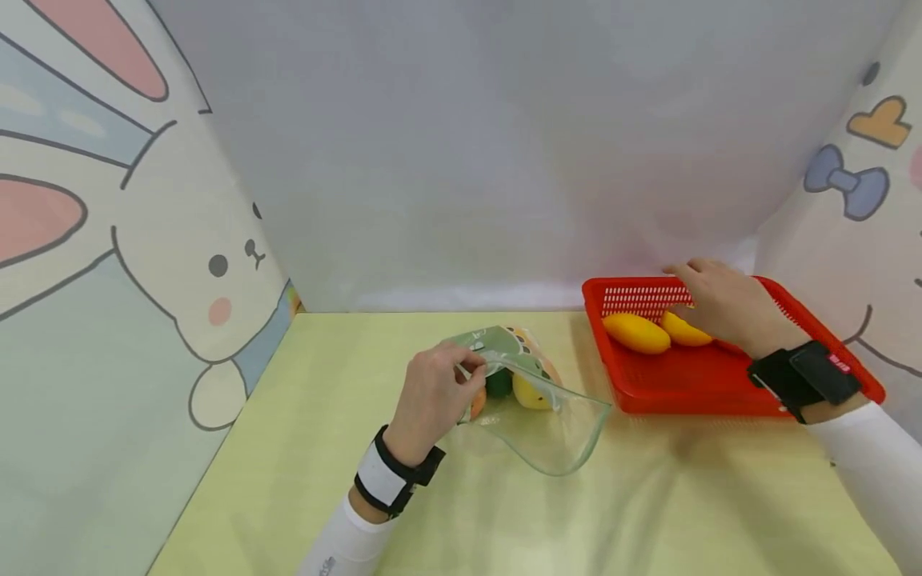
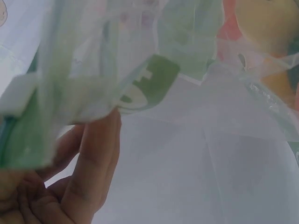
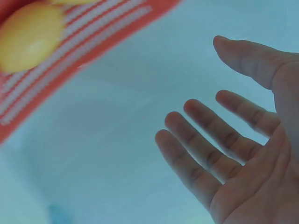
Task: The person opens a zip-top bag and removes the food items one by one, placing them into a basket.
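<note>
My left hand [image 1: 432, 396] pinches the rim of a clear plastic bag [image 1: 497, 344] with a green printed pattern. The bag's mouth gapes toward the front right. Inside it lie an orange round item [image 1: 478, 403], a dark green one [image 1: 499, 384] and a yellow one [image 1: 531, 392]. In the left wrist view, fingers [image 2: 96, 158] meet the bag's film. Over the red basket [image 1: 684, 402] hovers my right hand [image 1: 731, 308], fingers spread and holding nothing in the right wrist view. Beneath and beside it are two yellow mango-shaped fruits [image 1: 637, 333]; the hand partly covers one [image 1: 683, 330].
The basket, with slotted walls, stands at the right rear of the pale yellow table [image 1: 346, 360]. A red item [image 1: 731, 347] in it is mostly hidden by the right hand. A grey-white back wall [image 1: 461, 176] and rabbit-printed side panels [image 1: 209, 304] enclose the table.
</note>
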Demonstrator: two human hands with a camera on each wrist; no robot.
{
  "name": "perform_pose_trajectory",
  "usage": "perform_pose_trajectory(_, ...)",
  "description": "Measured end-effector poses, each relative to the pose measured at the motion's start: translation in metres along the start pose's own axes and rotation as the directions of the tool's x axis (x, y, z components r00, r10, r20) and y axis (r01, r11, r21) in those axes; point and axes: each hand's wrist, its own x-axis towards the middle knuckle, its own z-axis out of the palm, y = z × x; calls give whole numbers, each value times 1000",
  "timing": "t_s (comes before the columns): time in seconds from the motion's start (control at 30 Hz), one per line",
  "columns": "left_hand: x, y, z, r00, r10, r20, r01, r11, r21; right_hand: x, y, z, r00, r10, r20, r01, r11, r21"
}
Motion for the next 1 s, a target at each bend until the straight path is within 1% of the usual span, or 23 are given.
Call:
perform_pose_trajectory(0.07,0,1,0,1000,1,3,-1,1000,2,-10,-30,-8,996,-59,-63,60,998,14)
perform_pose_trajectory(0.1,0,1,0,1000,2,3,-2,1000,3,-15,-46,-11,990,-97,-102,99,995,15)
perform_pose_trajectory(0.13,1,1,0,1000,3,3,-3,1000,4,-20,-61,-14,980,-135,-143,139,990,14)
perform_pose_trajectory(0.17,0,1,-1,1000,3,2,-3,1000,6,-25,-76,-16,966,-178,-189,183,983,9)
perform_pose_trajectory(0.2,0,1,-1,1000,3,0,-3,1000,8,-31,-91,-18,946,-223,-236,231,973,6)
perform_pose_trajectory(0.23,0,0,-1,1000,3,-1,-3,1000,8,-36,-104,-18,921,-272,-279,281,960,-8)
perform_pose_trajectory(0.3,0,0,-1,1000,1,-3,-1,1000,6,-47,-131,-17,867,-355,-349,368,929,-29)
perform_pose_trajectory(0.33,0,0,-1,1000,1,-4,-1,1000,5,-53,-143,-14,836,-397,-378,413,910,-42)
perform_pose_trajectory(0.37,0,0,0,1000,1,-5,-1,1000,4,-59,-155,-11,808,-439,-394,456,888,-55)
perform_pose_trajectory(0.43,0,-1,0,1000,3,-5,-3,1000,1,-71,-176,-2,776,-516,-361,523,848,-88)
perform_pose_trajectory(0.47,0,-1,0,1000,5,-6,-5,1000,2,-76,-185,3,771,-548,-325,549,830,-98)
perform_pose_trajectory(0.5,0,-1,0,1000,7,-6,-7,1000,1,-80,-193,8,771,-573,-278,567,816,-109)
perform_pose_trajectory(0.53,0,0,0,1000,9,-7,-9,1000,2,-83,-201,14,766,-594,-244,582,803,-129)
perform_pose_trajectory(0.57,0,0,0,1000,12,-8,-12,1000,4,-85,-207,20,771,-606,-196,589,795,-142)
perform_pose_trajectory(0.6,-1,0,0,1000,14,-8,-14,1000,5,-85,-212,25,779,-607,-157,587,794,-158)
perform_pose_trajectory(0.63,-1,1,0,1000,17,-9,-17,1000,4,-84,-217,31,785,-605,-135,583,794,-172)
perform_pose_trajectory(0.67,-1,1,0,1000,20,-11,-20,1000,6,-81,-220,37,795,-597,-106,575,798,-180)
perform_pose_trajectory(0.7,-1,1,0,1000,21,-11,-21,1000,7,-77,-224,43,804,-589,-86,567,802,-190)
perform_pose_trajectory(0.77,-1,0,0,1000,25,-13,-25,1000,13,-68,-229,56,814,-579,-47,555,800,-230)
perform_pose_trajectory(0.87,-1,-1,1,1000,21,-14,-20,1000,16,-52,-230,76,818,-576,-10,549,784,-289)
perform_pose_trajectory(0.93,-1,-1,1,1000,16,-14,-16,1000,15,-44,-228,90,814,-580,-24,533,764,-364)
perform_pose_trajectory(0.97,-1,0,1,1000,13,-13,-13,1000,14,-41,-226,96,816,-576,-38,518,760,-391)
perform_pose_trajectory(1.0,0,0,2,1000,11,-8,-11,1000,11,-38,-224,102,817,-574,-58,496,750,-437)
